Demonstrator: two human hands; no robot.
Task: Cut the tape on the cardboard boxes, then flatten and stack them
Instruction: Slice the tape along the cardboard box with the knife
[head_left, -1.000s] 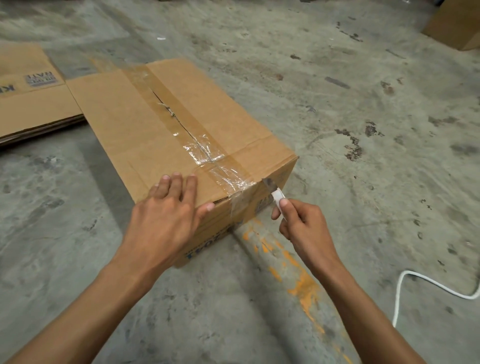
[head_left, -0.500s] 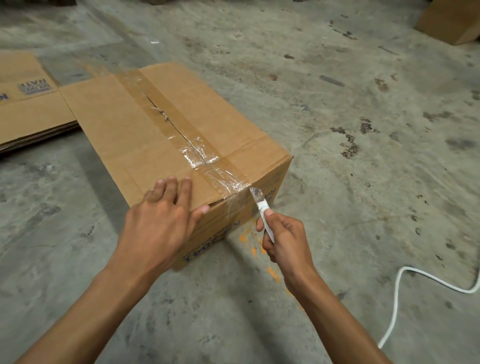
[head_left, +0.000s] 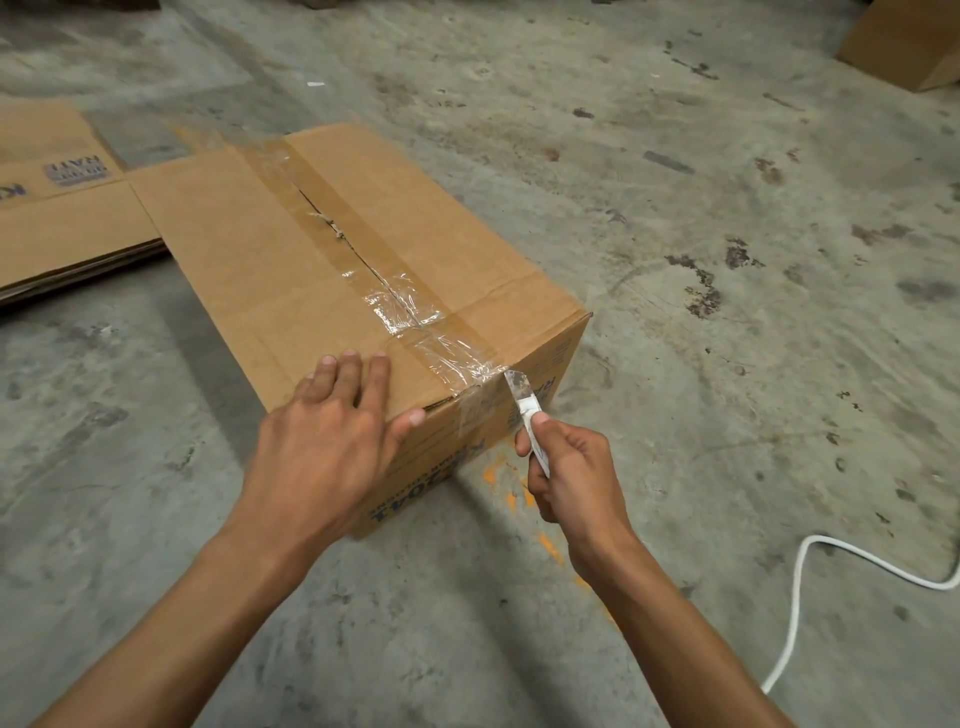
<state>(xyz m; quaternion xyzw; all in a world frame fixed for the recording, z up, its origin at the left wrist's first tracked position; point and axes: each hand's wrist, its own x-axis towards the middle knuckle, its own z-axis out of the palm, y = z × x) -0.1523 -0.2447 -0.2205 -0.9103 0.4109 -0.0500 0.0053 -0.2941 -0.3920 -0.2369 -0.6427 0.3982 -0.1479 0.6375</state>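
Centrally, a closed cardboard box (head_left: 332, 270) stands on a stained concrete floor (head_left: 727, 364), with clear tape (head_left: 395, 306) running along the seam of its top flaps and down over the near edge. The left hand (head_left: 332, 436) lies flat and spread on the near part of the top, fingers extended across the cardboard and the thumb hooked at the upper edge of the front face. The right hand (head_left: 576, 478) is closed in a fist around the white handle of a small knife (head_left: 524, 405), thumb pressed along the handle. The blade points up and away, its tip touching the tape where it folds over the near top edge of the box. Blue print shows on the front face below the left hand, partly hidden. To the left, flattened cardboard (head_left: 62, 228) lies in a low stack on the floor, just beside the far corner of the box. Another box (head_left: 904, 47) sits at the upper right, well apart. A white cord (head_left: 800, 597) curves across the floor at the lower right.
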